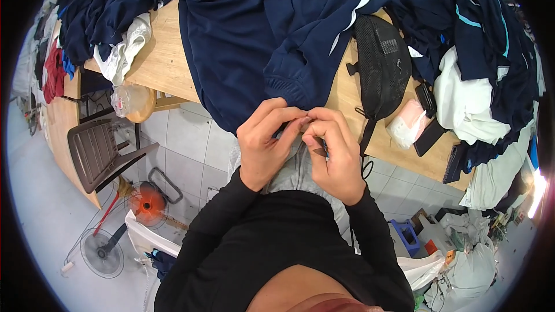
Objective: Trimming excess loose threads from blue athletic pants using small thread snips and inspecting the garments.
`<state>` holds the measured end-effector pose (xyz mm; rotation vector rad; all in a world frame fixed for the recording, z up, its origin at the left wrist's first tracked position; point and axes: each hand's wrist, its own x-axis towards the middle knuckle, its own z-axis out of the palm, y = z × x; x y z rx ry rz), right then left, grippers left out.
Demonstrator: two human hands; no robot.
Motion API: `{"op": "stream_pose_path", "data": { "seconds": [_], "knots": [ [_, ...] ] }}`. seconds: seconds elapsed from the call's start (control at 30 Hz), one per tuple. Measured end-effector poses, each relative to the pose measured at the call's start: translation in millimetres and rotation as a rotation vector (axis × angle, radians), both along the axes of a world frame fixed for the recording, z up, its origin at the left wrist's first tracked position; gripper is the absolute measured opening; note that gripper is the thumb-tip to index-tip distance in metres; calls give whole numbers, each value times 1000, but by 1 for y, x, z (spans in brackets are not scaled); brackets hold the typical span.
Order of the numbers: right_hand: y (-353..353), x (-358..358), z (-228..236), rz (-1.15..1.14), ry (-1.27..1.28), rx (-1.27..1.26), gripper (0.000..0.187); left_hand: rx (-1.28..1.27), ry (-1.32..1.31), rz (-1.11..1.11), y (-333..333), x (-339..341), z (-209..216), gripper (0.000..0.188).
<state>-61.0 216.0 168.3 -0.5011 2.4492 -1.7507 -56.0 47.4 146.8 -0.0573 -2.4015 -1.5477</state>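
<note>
A navy blue garment (231,34) with a white stripe lies spread over the table in front of me. Its gathered elastic part (289,86) reaches the table edge by my fingers. My left hand (267,141) is closed in a pinch just past that edge. Meeting it fingertip to fingertip is my right hand (335,153), also pinched. What is between the fingertips is too small or hidden to name. A small dark, metallic-looking piece (319,150) shows under the right hand's curled fingers; its kind is unclear.
Piles of navy clothes (110,11) lie at the far left and on the right (468,17). Right of the garment are a black mesh bag (381,69), a pink-and-white packet (408,124) and white cloth (462,98). A brown chair (95,150) and a fan (103,253) stand left.
</note>
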Motion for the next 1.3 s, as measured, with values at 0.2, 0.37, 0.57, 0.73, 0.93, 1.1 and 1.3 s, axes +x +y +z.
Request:
{"op": "stream_pose_path", "data": {
  "seconds": [0.2, 0.37, 0.57, 0.73, 0.93, 1.1, 1.3],
  "knots": [
    [7, 3, -16, -157, -125, -105, 14, 263, -135, 39, 3, 6, -19, 11],
    [22, 3, -27, -294, -91, 32, 23, 393, -267, -40, -3, 11, -26, 6],
    [7, 2, -24, -164, 124, 296, 36, 671, -327, -15, -4, 13, -19, 6],
    [3, -5, -30, -139, 271, 299, 36, 557, -273, -69, -8, 16, -17, 9],
    [6, -6, -34, -162, 171, 207, 35, 497, -249, -68, -7, 13, -16, 10],
    [0, -6, -27, -240, 46, 132, 34, 303, -185, -58, -3, 14, -17, 13],
    [18, -26, -43, -492, -238, -273, 26, 167, -113, -260, -11, 12, -6, 11]
  ]
}}
